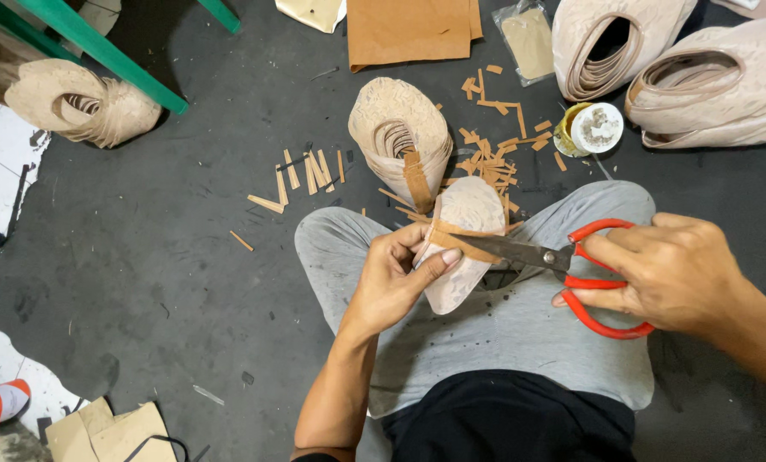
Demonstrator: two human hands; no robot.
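My left hand [393, 275] grips a pale beige shoe upper [462, 248], holding it over my lap with a tan strip [471, 244] wrapped across it. My right hand [670, 272] is closed on red-handled scissors [588, 261]; the blades point left and their tips touch the tan strip. Just beyond the held piece, a stack of nested beige uppers [400, 137] stands on the dark floor, with a tan strip hanging down its front.
Tan offcuts [302, 175] and more scraps [494, 158] litter the dark floor mat [143, 257]. Stacks of uppers lie at the top right [717, 81] and top left [79, 103]. A small glue tin [590, 128], brown sheets [409, 30], a green table leg [100, 51] and cardboard [113, 432] surround me.
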